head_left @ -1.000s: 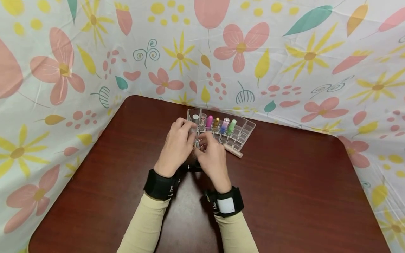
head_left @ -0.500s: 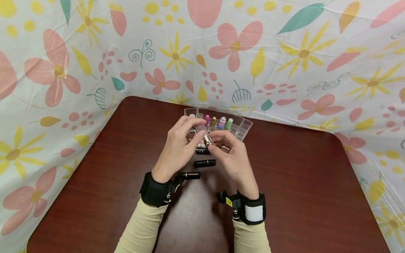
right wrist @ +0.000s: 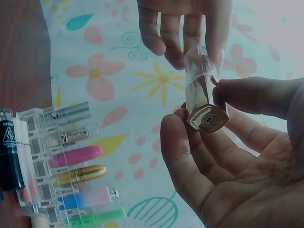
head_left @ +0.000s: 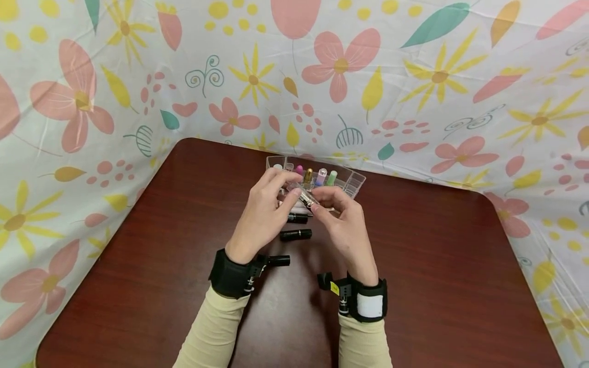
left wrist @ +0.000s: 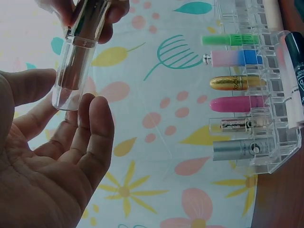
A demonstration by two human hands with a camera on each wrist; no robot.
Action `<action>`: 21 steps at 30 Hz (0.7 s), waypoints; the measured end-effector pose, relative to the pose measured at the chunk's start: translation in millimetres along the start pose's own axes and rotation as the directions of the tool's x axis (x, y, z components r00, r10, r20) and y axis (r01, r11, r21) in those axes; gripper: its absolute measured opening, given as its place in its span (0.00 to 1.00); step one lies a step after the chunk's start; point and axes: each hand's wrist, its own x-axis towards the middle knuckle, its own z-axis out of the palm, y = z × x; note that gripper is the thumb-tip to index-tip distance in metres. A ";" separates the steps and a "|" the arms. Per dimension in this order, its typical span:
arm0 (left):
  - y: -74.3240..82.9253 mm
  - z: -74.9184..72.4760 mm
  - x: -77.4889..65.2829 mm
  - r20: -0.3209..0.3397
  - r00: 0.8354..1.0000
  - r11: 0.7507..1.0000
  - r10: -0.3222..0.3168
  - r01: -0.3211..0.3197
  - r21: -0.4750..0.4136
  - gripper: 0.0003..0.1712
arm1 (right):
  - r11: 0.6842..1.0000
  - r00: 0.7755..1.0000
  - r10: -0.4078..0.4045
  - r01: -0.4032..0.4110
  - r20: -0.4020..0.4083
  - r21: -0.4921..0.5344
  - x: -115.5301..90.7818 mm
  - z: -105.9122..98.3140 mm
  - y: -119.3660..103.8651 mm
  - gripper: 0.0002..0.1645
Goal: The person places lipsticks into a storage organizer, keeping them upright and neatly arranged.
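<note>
A lipstick [head_left: 306, 198] with a clear cap and a shiny gold base is held between both hands, tilted, above the table. My left hand [head_left: 262, 214] pinches the clear cap end between thumb and fingers; the left wrist view shows the cap [left wrist: 69, 95] against those fingers. My right hand [head_left: 347, 220] grips the gold base [right wrist: 209, 116], its thumb on the side and its fingers beneath. Behind the hands, a clear stepped organizer [head_left: 355, 185] holds several upright lipsticks, among them a pink one [left wrist: 237, 103], a gold one [left wrist: 235, 83] and a green one [left wrist: 228, 40].
On the dark wooden table [head_left: 437, 266], black tubes lie in front of the organizer, including a middle one [head_left: 296, 234] and a nearer one [head_left: 278, 260] beside the left wrist. A flower-printed cloth [head_left: 414, 102] hangs behind the table.
Both hands have come up from the organizer's front left with the lipstick, the right hand moving rightward. Over the last half second the hands have shifted only slightly.
</note>
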 end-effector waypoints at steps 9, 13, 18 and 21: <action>3.2 10.5 6.5 -0.019 1.000 1.000 -0.010 0.010 0.011 0.13 | 0.999 1.000 0.002 -0.001 -0.025 0.044 -0.4 -6.6 2.5 0.16; 2.9 13.5 8.9 -0.018 1.000 1.000 -0.013 0.013 0.009 0.13 | 0.998 0.999 -0.007 0.011 -0.048 0.066 -0.5 -8.1 3.5 0.15; -1.4 10.9 8.5 0.018 1.000 1.000 -0.017 0.017 0.003 0.12 | 0.994 0.996 -0.021 0.030 -0.089 0.102 0.0 -7.3 4.5 0.13; -4.1 10.0 8.6 0.044 0.999 1.000 -0.028 0.028 0.000 0.12 | 0.993 0.995 -0.018 0.030 -0.101 0.118 1.1 -5.4 5.3 0.12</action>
